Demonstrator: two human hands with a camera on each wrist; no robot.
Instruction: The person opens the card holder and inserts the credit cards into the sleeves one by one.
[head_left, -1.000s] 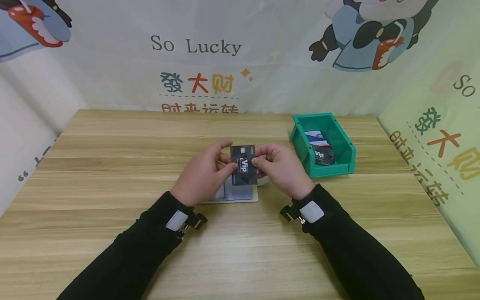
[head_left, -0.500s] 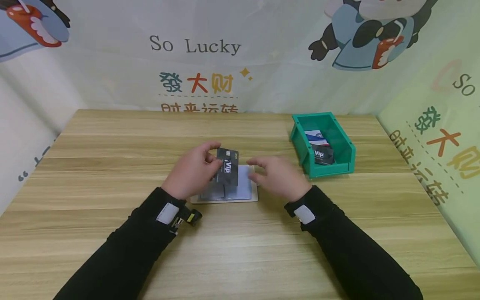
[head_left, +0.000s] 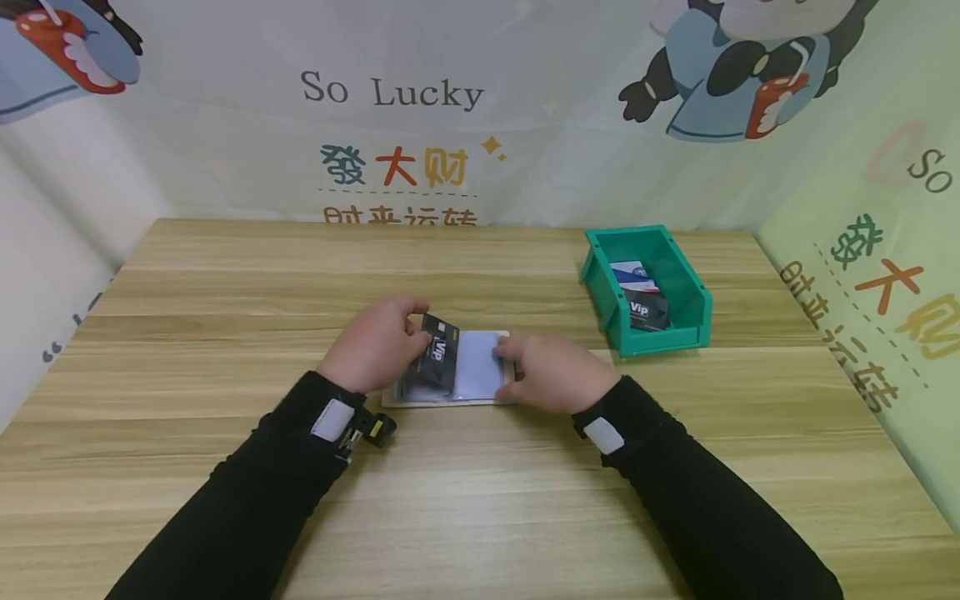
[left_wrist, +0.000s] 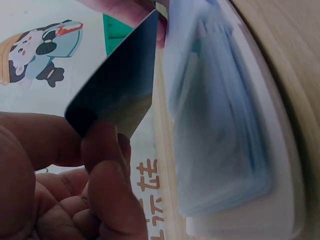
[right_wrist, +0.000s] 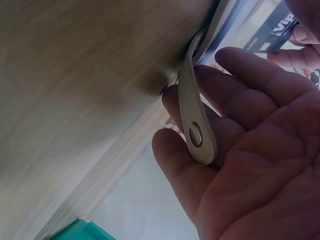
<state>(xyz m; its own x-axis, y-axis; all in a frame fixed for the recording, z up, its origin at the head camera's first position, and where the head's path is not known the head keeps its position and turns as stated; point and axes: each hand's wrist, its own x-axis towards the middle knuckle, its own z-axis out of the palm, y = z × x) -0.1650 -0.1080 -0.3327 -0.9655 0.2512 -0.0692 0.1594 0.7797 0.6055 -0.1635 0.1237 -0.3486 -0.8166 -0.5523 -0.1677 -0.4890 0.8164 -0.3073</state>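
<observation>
My left hand (head_left: 375,346) pinches a black VIP card (head_left: 441,354) between thumb and fingers. The card stands tilted above the left side of an opened card holder (head_left: 478,367) with clear plastic sleeves and a cream cover. In the left wrist view, the dark card (left_wrist: 117,75) is apart from the stacked sleeves (left_wrist: 215,145). At the holder's right edge, my right hand (head_left: 551,372) touches it with loosely bent fingers. A snap strap (right_wrist: 192,110) lies against those fingers in the right wrist view.
A green bin (head_left: 660,340) stands at the back right of the wooden table (head_left: 480,492), with several cards (head_left: 647,308) inside. A printed cloth (head_left: 555,125) hangs behind the table and along its sides.
The right hand has let go of the VIP card and moved down to the holder's right edge. The left hand has carried the card left and lower, towards the sleeves.
</observation>
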